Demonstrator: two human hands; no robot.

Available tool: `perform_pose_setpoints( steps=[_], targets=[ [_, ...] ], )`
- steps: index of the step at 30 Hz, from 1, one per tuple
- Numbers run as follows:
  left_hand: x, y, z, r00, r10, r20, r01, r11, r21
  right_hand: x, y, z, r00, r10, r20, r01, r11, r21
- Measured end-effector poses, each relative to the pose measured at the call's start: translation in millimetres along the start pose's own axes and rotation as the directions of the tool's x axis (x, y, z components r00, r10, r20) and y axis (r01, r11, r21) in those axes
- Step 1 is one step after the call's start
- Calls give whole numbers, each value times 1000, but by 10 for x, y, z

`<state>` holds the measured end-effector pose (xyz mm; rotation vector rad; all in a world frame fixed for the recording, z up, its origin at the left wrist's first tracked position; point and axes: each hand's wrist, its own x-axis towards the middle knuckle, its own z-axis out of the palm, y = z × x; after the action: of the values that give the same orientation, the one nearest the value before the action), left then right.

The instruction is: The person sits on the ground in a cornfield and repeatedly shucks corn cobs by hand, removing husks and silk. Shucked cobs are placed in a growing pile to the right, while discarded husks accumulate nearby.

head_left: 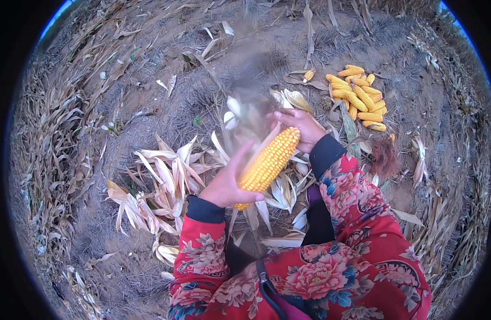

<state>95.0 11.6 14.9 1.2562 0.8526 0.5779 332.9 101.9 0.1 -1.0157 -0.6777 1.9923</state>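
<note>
A bare yellow ear of corn (271, 162) slants upward to the right in front of me, its kernels showing along most of its length. My left hand (224, 184) is wrapped around its lower end, with the thumb across the near side. Beyond the ear's tip, my right hand (303, 128) has its fingers closed on pale corn husk, which is smeared by motion and partly hidden behind the ear. Below and around both hands lie loose dry husks (168, 178).
A pile of husked corn ears (358, 96) lies on the soil at the far right, with a single small ear (309, 74) apart from it. Reddish corn silk (385, 157) rests nearer. Dry stalks and leaves (56, 138) cover the left side.
</note>
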Motion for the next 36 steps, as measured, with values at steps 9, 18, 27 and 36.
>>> perform_pose_setpoints(
  steps=[9,18,27,36],
  targets=[
    [-26,139,57,970,244,11,-164,688,-707,-10,-57,-345,987,-38,-157,53,994,95],
    [78,-122,-90,927,256,-276,-373,524,-766,-1222,-1289,-1642,639,-603,-478,254,751,-609],
    [168,-359,-124,923,167,-346,-382,487,-785,-2606,-1424,-3955,393,-633,-666,-500,461,-733],
    [256,-340,-31,941,145,-305,-335,507,-794,-1980,-1677,-2968,423,-807,-412,-150,386,-910]
  ],
)
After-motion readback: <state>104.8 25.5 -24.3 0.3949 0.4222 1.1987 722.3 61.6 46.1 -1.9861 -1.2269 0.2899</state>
